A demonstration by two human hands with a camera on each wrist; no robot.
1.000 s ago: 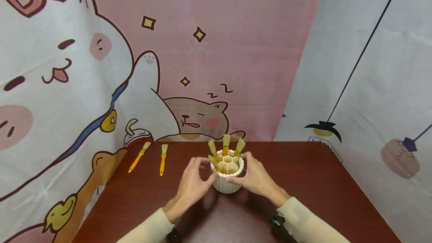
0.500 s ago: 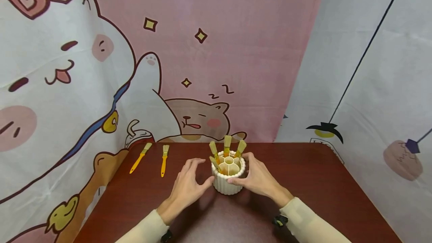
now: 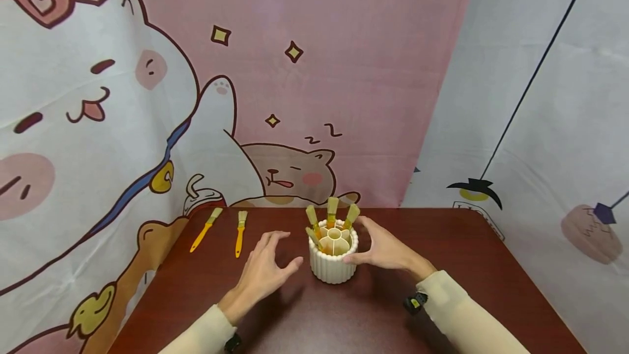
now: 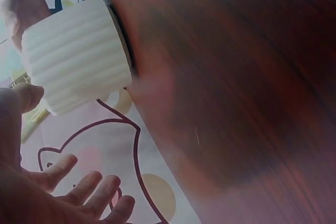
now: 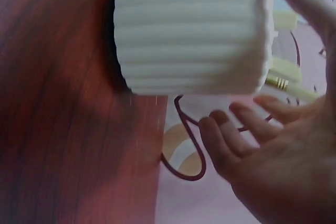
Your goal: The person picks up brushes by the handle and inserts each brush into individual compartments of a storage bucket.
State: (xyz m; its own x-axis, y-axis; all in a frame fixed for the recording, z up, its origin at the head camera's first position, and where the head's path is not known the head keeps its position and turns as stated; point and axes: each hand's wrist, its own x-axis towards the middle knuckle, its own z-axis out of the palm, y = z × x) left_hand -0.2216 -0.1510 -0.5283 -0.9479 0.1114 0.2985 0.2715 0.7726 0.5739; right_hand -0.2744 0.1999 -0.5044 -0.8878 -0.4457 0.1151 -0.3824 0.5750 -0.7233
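A white ribbed holder (image 3: 332, 267) with a beaded rim and several compartments stands upright on the dark red table. Several yellow-handled brushes lean in its back and left compartments, among them a middle brush (image 3: 332, 207) with pale bristles upward. My left hand (image 3: 260, 266) is spread to the left of the holder, apart from it and holding nothing. To the right, my right hand (image 3: 385, 247) curves loosely beside the rim, its thumb near the front right side. In the right wrist view, the fingers (image 5: 226, 135) are spread beside the holder's wall (image 5: 191, 35) and grip nothing.
Two more yellow-handled brushes lie on the table at the back left: a slanted brush (image 3: 205, 229) and a straighter brush (image 3: 240, 234). A cartoon-printed cloth (image 3: 344, 70) hangs behind the table (image 3: 442, 250) and along both sides.
My left hand has drawn away from the holder to the left and opened wider. My right hand has eased off the rim to the right. The holder and brushes keep their places.
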